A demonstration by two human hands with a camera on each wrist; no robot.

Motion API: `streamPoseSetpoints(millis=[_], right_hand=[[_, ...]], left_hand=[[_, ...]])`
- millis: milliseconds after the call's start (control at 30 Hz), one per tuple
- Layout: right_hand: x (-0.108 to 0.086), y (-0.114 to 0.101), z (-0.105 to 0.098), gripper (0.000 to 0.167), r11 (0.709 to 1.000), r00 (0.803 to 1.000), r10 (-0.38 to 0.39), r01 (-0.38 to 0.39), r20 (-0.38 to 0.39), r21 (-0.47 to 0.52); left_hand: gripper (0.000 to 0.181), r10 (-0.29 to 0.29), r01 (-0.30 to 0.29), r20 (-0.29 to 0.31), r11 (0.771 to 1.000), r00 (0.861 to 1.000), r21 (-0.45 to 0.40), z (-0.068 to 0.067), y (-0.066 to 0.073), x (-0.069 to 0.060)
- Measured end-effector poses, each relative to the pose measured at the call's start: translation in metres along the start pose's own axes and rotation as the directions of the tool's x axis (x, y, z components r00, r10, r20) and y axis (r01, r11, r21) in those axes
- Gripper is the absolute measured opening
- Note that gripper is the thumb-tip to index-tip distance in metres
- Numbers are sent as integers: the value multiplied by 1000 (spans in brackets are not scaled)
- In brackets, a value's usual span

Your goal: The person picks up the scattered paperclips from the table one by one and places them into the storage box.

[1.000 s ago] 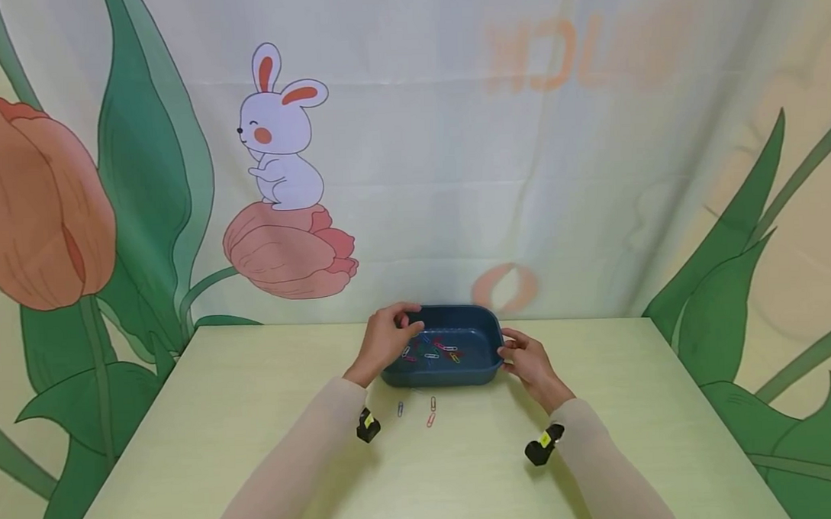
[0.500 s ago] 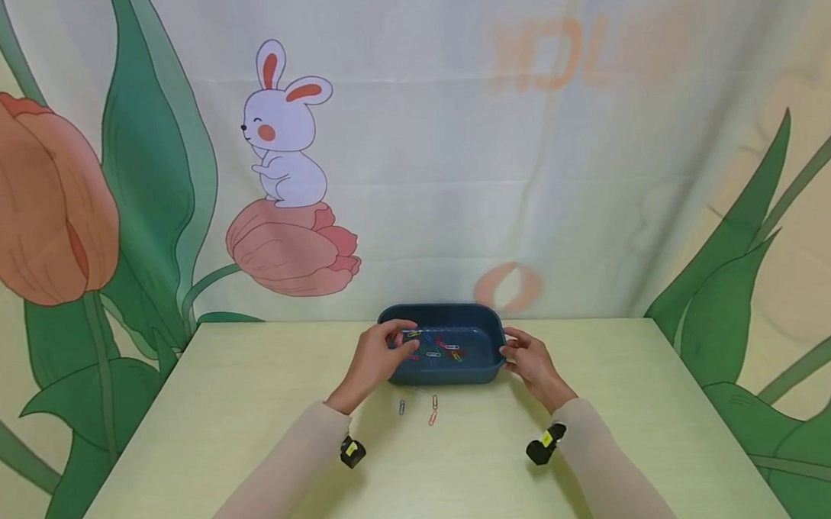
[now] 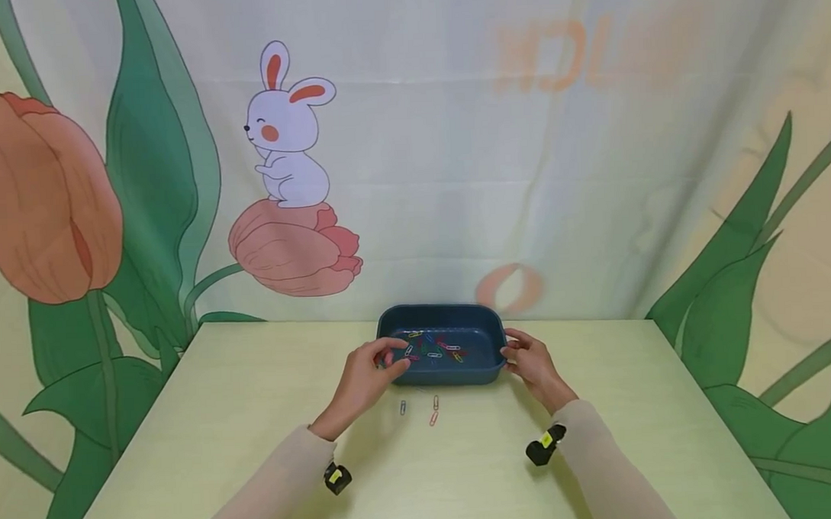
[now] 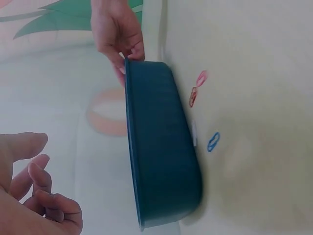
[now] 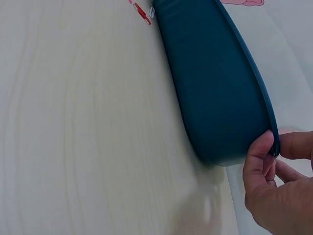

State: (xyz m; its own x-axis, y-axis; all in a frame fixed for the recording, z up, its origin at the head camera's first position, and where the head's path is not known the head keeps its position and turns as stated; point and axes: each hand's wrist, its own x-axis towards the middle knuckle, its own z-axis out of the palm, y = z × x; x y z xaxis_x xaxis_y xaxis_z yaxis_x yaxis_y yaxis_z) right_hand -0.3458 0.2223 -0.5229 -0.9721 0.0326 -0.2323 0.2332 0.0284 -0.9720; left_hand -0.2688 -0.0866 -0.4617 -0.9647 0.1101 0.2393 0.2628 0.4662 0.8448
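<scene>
A dark blue plastic box [image 3: 447, 377] stands at the back of the table with several coloured paper clips [image 3: 435, 355] scattered inside. My right hand [image 3: 534, 366] pinches its right rim between thumb and fingers, which the right wrist view shows closely. At the box's front left corner hovers my left hand [image 3: 361, 376], thumb and index finger apart and the other fingers loosely curled, with nothing seen between them. On the table before the box lie a blue paper clip [image 3: 403, 407], a red paper clip [image 3: 436, 402] and a pink paper clip [image 3: 433, 418].
A whitish paper clip [image 4: 194, 132] lies close against the box's front wall in the left wrist view. Behind the table [image 3: 256, 418] hangs a printed curtain [image 3: 419, 175] with tulips and a rabbit, close to the box's back.
My left hand has drawn back from above the box's left end, down and to the left, uncovering more clips, among them a yellow one. My right hand keeps its grip on the rim.
</scene>
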Motion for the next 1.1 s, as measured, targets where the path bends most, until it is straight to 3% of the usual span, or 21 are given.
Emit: streamPoseSetpoints(millis=[167, 533, 767, 1100], right_hand=[[-1, -2, 3, 48, 1000, 1000, 4, -4, 7, 1], [-2, -6, 3, 48, 1000, 1000, 9, -9, -2, 4], [3, -6, 3, 47, 1000, 1000, 14, -14, 7, -4], [2, -3, 1, 47, 1000, 1000, 14, -14, 3, -3]], left_hand=[[23, -32, 32, 10, 999, 999, 20, 0, -8, -11], [17, -38, 33, 72, 996, 997, 80, 8, -27, -26], [19, -72, 58, 93, 988, 993, 144, 14, -48, -27], [16, -125, 106, 157, 986, 980, 127, 23, -69, -22]])
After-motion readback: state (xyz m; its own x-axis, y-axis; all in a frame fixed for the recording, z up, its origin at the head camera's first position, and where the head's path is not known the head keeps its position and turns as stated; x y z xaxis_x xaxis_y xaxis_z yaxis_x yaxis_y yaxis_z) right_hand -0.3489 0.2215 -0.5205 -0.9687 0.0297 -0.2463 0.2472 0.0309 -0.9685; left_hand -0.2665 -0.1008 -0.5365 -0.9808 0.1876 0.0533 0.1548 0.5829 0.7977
